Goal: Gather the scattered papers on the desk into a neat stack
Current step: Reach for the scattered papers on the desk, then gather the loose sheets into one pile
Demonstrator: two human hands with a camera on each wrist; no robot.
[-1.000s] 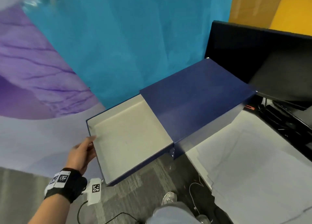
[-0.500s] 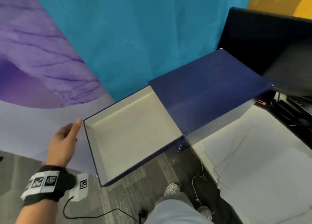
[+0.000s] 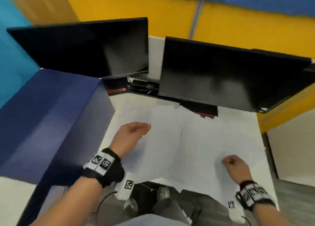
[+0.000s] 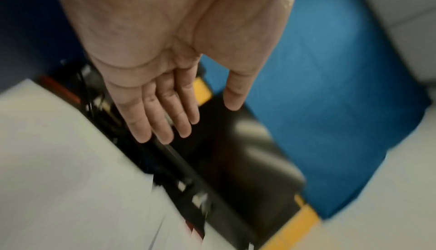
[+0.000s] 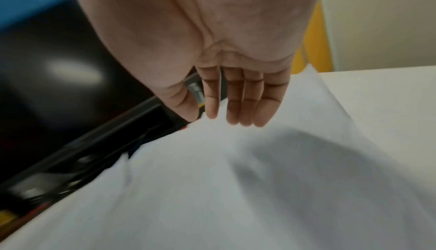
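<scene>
Well, ahead of both my hands stands the desk (image 3: 238, 123), white, with the papers (image 3: 196, 140) spread loose across it, sheets overlapping under and between my hands and reaching up to the screens. Beyond my fingers two dark monitors (image 3: 221, 75) stand side by side at the back, one past each hand, with black cables and a red-edged base below them. Off my left hand sits a blue cabinet (image 3: 51, 115), its top level with the desk edge, just beside that wrist.

My left hand (image 3: 129, 135) hovers over the left part of the papers; the wrist view shows its fingers (image 4: 162, 119) straight and close together, thumb apart, holding nothing. My right hand (image 3: 236, 167) is over the near right part of the sheets; its fingers (image 5: 245, 101) are straight and pointing down at the paper, and I cannot tell whether the tips touch it. A shadow falls on the sheet below that palm. The two hands are well apart. Both wrists wear black bands with printed markers.
</scene>
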